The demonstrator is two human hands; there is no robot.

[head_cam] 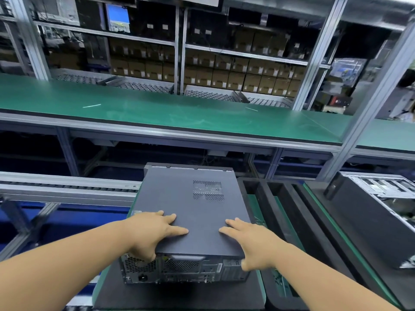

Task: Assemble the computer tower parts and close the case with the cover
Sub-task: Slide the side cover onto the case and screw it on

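The tower lies on its side on a dark mat on the worktop, rear panel facing the person, far end pointing toward the green bench beyond. It is a steel box that probably carries its full weight of parts by now, so judge it heavy and rigid; it should be slid or lifted from the bottom edges with both hands, never by the thin top sheet.

The cover already sits on the case, flat and flush as far as can be seen, its vent grille toward the far right. It is a thin painted panel: light, stiff along its length but likely to flex in the middle, and smooth enough that palms may slip. Pressure is best put near the rear corners, over the side rails, where the sheet is backed by the frame.

The left hand rests on the near left corner, fingers spread flat on the panel, thumb down over the rear edge. The right hand mirrors it at the near right corner, fingers straight on top, thumb hanging past the edge. Neither grip closes round anything; both are wide, pressing.

Right of the tower lie black foam trays, and farther right an open chassis.

The rear panel has sharp stamped vents and ports; keep fingertips off them.
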